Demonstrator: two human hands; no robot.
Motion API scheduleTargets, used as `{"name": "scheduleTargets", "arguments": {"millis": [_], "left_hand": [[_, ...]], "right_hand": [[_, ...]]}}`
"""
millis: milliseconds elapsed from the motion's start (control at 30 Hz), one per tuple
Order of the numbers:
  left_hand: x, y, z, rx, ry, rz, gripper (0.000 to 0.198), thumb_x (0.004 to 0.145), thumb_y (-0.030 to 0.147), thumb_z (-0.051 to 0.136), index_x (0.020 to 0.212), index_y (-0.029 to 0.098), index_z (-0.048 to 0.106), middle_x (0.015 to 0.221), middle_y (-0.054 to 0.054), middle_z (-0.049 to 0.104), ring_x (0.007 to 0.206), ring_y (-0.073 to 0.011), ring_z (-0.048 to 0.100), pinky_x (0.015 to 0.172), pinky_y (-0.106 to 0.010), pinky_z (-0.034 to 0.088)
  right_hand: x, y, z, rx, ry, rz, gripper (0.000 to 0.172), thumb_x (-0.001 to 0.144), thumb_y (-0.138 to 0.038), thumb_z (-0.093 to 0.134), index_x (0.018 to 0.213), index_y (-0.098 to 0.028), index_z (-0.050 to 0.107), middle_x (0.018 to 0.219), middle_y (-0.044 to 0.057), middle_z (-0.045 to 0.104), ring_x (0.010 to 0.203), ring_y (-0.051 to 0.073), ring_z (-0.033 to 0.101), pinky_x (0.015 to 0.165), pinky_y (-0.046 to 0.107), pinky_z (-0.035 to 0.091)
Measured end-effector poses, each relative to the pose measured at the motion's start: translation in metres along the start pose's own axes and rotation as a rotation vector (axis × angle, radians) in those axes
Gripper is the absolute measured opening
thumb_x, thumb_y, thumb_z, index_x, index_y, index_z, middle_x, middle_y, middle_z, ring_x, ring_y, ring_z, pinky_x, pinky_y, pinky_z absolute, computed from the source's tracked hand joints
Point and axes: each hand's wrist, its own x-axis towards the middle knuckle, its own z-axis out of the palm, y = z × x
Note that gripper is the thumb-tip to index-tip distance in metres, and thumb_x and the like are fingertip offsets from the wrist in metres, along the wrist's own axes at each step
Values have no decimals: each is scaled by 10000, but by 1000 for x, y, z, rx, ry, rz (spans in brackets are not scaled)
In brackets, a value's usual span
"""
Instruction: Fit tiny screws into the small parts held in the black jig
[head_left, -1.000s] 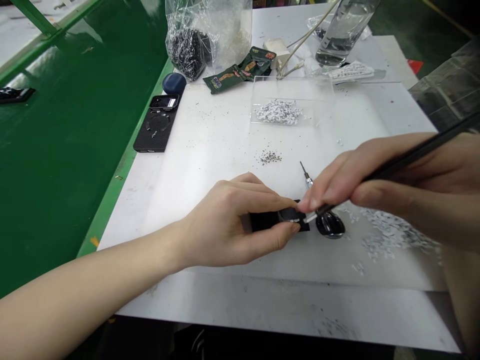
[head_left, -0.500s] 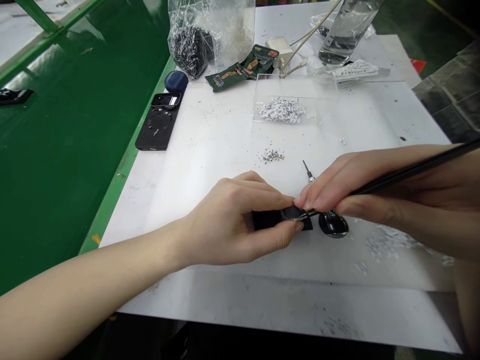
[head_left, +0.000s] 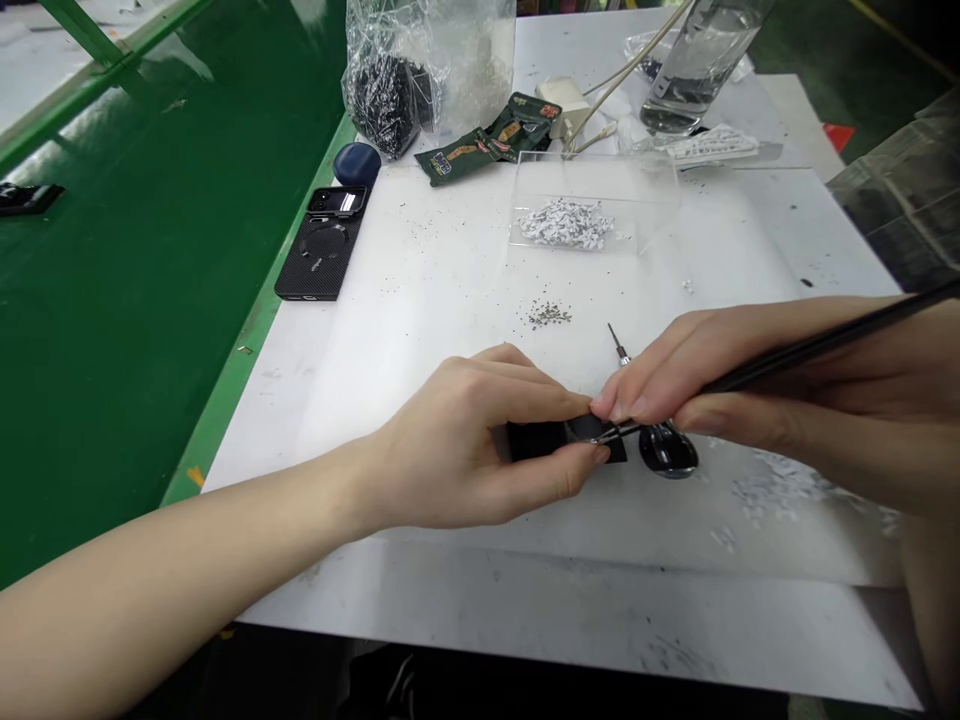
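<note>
My left hand (head_left: pixel 480 440) pinches a small black block (head_left: pixel 536 441) lying on the white sheet (head_left: pixel 420 290), thumb and forefinger closed around a little dark part on it. My right hand (head_left: pixel 757 385) is closed on long black tweezers (head_left: pixel 825 342), whose tips meet that part at my left fingertips. A small screwdriver (head_left: pixel 618 347) pokes out behind my right fingers. A glossy black rounded piece (head_left: pixel 667 452) sits just right of the block.
A clear tray with several small white pieces (head_left: pixel 564 222) lies behind, with a pile of tiny screws (head_left: pixel 549 315) nearer. More white pieces (head_left: pixel 780 490) are scattered at right. A black phone (head_left: pixel 322 245), a plastic bag (head_left: pixel 420 70), green packets (head_left: pixel 487 140) and a glass (head_left: pixel 697 60) stand beyond. A green belt (head_left: pixel 127 260) runs at left.
The tweezer tips have moved left from the white piece beside the rounded black piece onto the part held by my left fingers. The view has shifted slightly.
</note>
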Motion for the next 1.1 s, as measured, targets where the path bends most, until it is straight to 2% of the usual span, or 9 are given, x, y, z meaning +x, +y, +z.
{"name": "scheduleTargets", "arguments": {"millis": [200, 533, 667, 833, 967, 1100], "left_hand": [[1, 1, 0, -11, -2, 3, 198, 901, 133, 645, 925, -30, 755, 778, -134, 752, 692, -160, 684, 773, -317, 526], [-1, -1, 0, 0, -4, 9, 193, 899, 138, 645, 886, -20, 754, 757, -125, 741, 678, -153, 662, 756, -312, 524], [0, 0, 0, -3, -4, 3, 209, 900, 142, 643, 842, -27, 751, 713, -122, 725, 646, -147, 643, 744, -316, 518], [0, 0, 0, -10, 3, 8, 209, 903, 150, 645, 879, -26, 755, 722, -119, 729, 644, -144, 647, 743, -314, 517], [0, 0, 0, -21, -3, 5, 204, 906, 154, 646, 918, -19, 753, 760, -122, 745, 668, -150, 668, 758, -317, 522], [0, 0, 0, -17, -4, -1, 178, 909, 164, 642, 856, 27, 742, 776, -104, 751, 676, -144, 670, 765, -313, 529]], "right_hand": [[1, 2, 0, 4, -11, 25, 144, 872, -268, 691, 984, -334, 753, 952, 9, 756, 942, 260, 707, 780, 383, 579], [2, -2, 0, -21, 35, 3, 109, 876, -298, 691, 950, -352, 751, 911, -7, 758, 912, 250, 719, 793, 386, 595], [3, -1, 0, -31, 45, 13, 109, 885, -302, 681, 950, -360, 747, 917, -17, 760, 899, 237, 720, 744, 359, 600], [2, 1, 1, -38, 57, 10, 106, 879, -312, 687, 948, -364, 748, 919, -28, 761, 885, 228, 718, 664, 337, 592], [3, 1, 3, -40, 47, 1, 121, 883, -297, 682, 948, -370, 752, 914, -33, 762, 886, 227, 722, 689, 338, 603], [3, 1, 3, -21, 35, -7, 131, 883, -278, 680, 943, -369, 753, 898, -30, 760, 878, 230, 724, 723, 351, 610]]}}
